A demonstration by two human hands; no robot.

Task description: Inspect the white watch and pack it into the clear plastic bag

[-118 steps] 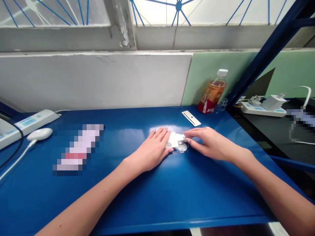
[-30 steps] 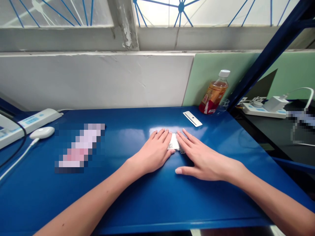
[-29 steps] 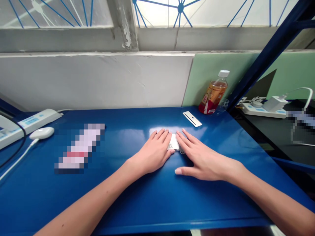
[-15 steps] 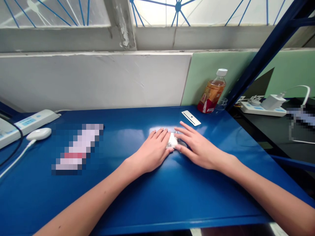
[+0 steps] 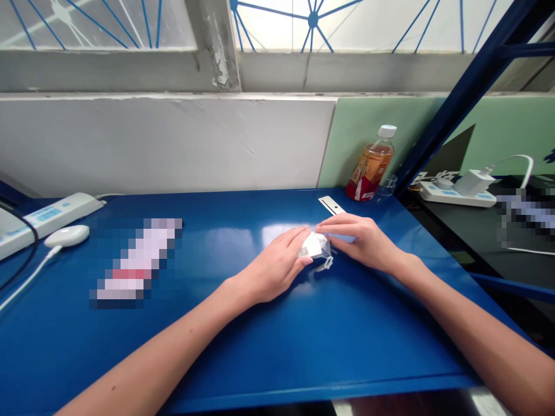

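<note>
A small clear plastic packet (image 5: pixel 314 247) with something white inside lies between my hands on the blue tabletop; what the white piece is, I cannot make out. My left hand (image 5: pixel 277 260) is closed on the packet's left side, thumb in front and fingers behind. From the right, my right hand (image 5: pixel 358 240) reaches in with its fingertips pressed at the packet's upper right edge. A crinkled, loose end of the plastic sticks out on the near right. Just behind my right hand lies a flat white card-like strip (image 5: pixel 330 204) with a dark slot, partly covered by the fingers.
At the back right stands a drink bottle (image 5: pixel 370 164) with a white cap. A blurred-out flat object (image 5: pixel 139 254) lies left on the blue table (image 5: pixel 217 358). A white power strip (image 5: pixel 52 219) and a white rounded device (image 5: pixel 67 236) on a cable sit farther left. A blue frame post (image 5: pixel 451 98) rises on the right.
My left hand has gone from lying flat to closing around the packet, which has lifted and shows more. My right hand's spread fingers have drawn together at the packet's edge.
</note>
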